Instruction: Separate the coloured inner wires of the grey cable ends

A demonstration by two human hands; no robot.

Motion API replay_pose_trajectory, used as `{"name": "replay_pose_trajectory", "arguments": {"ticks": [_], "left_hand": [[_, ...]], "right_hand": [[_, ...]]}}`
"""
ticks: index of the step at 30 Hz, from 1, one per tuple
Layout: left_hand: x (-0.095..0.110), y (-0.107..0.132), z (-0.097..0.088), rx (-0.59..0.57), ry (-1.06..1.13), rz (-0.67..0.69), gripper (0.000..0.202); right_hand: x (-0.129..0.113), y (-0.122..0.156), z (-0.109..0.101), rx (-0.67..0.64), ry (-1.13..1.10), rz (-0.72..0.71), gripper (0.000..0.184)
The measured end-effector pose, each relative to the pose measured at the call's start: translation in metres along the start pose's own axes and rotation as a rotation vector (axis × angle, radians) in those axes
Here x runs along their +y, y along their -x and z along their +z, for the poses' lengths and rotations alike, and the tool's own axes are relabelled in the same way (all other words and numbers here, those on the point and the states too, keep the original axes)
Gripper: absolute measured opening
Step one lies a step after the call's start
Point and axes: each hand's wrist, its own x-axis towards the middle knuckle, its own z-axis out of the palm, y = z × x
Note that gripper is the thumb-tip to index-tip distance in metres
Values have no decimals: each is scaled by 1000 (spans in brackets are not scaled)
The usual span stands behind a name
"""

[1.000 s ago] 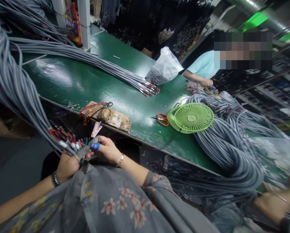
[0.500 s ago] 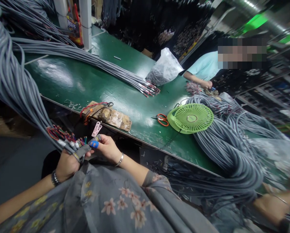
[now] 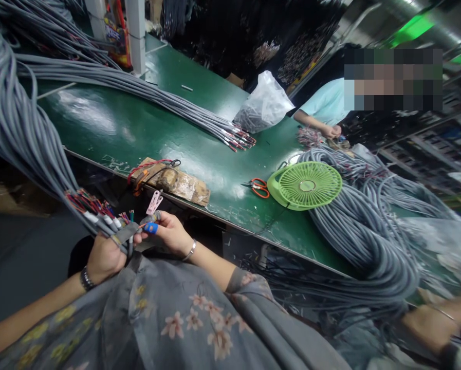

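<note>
My left hand (image 3: 106,258) is closed around the ends of several grey cables (image 3: 53,154) that sweep down from the upper left. Its thumb seems wrapped in grey tape. Stripped coloured wires (image 3: 95,204) and white sleeves (image 3: 107,220) fan out above that hand. Close beside it, my right hand (image 3: 172,236) pinches a thin wire (image 3: 142,224) between fingertips; blue tape covers the thumb and a grey wrap the index finger. Just above the right fingertips is a pink clothespin (image 3: 154,203).
On the green table (image 3: 168,144) lie a cardboard piece (image 3: 187,189), orange scissors (image 3: 259,188), a green fan (image 3: 307,185), a second cable bundle (image 3: 157,97) and a plastic bag (image 3: 264,105). Cable coils (image 3: 369,241) fill the right. A co-worker's hand (image 3: 332,131) works opposite; another person's arm (image 3: 434,324) shows lower right.
My left thumb and the wires beside it have shifted slightly, and a thin wire now shows between my fingertips. The coloured wire ends have moved a little left. The camera view has shifted slightly.
</note>
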Motion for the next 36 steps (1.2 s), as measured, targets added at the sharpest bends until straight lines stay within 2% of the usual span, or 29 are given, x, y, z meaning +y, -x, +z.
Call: {"name": "replay_pose_trajectory", "arguments": {"ticks": [10, 17, 22, 25, 27, 30, 33, 36], "left_hand": [[-2, 0, -8, -97, -73, -27, 26], [8, 4, -1, -25, -98, -5, 30], [10, 3, 4, 49, -38, -20, 33], [8, 3, 3, 81, 14, -4, 30], [7, 5, 3, 69, 28, 17, 28], [9, 6, 6, 51, 20, 50, 29], [8, 5, 11, 43, -6, 42, 32], [6, 5, 13, 26, -23, 35, 30]], "right_hand": [[-1, -7, 6, -6, -11, 20, 43], [-5, -4, 9, 69, -27, 60, 37], [-4, -1, 4, 90, 15, 32, 44], [-2, -5, -2, 185, -37, 28, 53], [-2, -11, -6, 235, -85, 74, 59], [-6, -20, -7, 177, -91, 128, 60], [-10, -25, -3, 128, -57, 62, 54], [-10, -27, 1, 241, 16, -50, 53]]}}
